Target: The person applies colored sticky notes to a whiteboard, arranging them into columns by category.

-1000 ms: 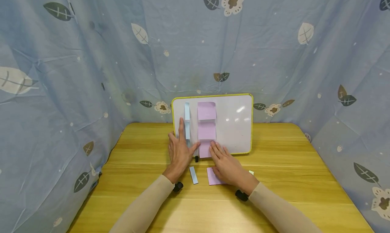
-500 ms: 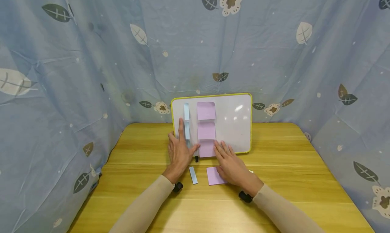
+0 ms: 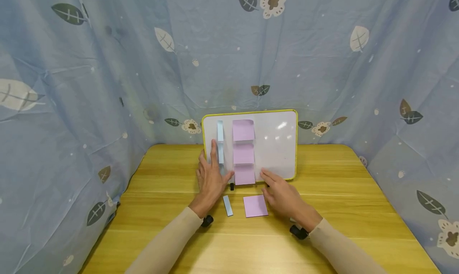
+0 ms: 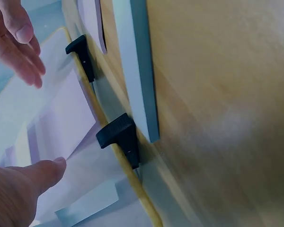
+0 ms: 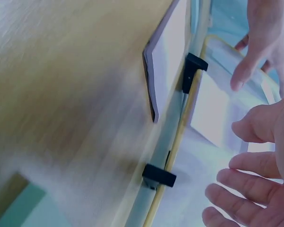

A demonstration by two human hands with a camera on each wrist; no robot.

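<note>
A whiteboard point(image 3: 276, 154) with a yellow frame leans upright on the table. Three purple sticky notes point(image 3: 243, 153) hang on it in a column, the lowest point(image 3: 245, 174) reaching past the bottom edge. To their left run narrow pale-blue sticky strips point(image 3: 220, 130); my left hand partly covers the lowest strip point(image 4: 90, 203). My left hand point(image 3: 211, 178) rests against the board's left side, fingers spread, thumb between strips and purple notes. My right hand point(image 3: 285, 194) holds nothing; its extended fingers are at the board's lower right, beside the lowest purple note. Whether they touch the board is unclear.
In front of the board lie a blue strip pad point(image 3: 228, 206) and a purple sticky-note pad point(image 3: 255, 206). A green pad point(image 5: 33, 208) shows in the right wrist view. Black supports point(image 5: 158, 176) clasp the board's bottom edge. A patterned curtain point(image 3: 229, 59) surrounds the table.
My right hand has slid right, off the lowest purple note, which now shows fully along with the purple pad. My left hand has stayed nearly still.
</note>
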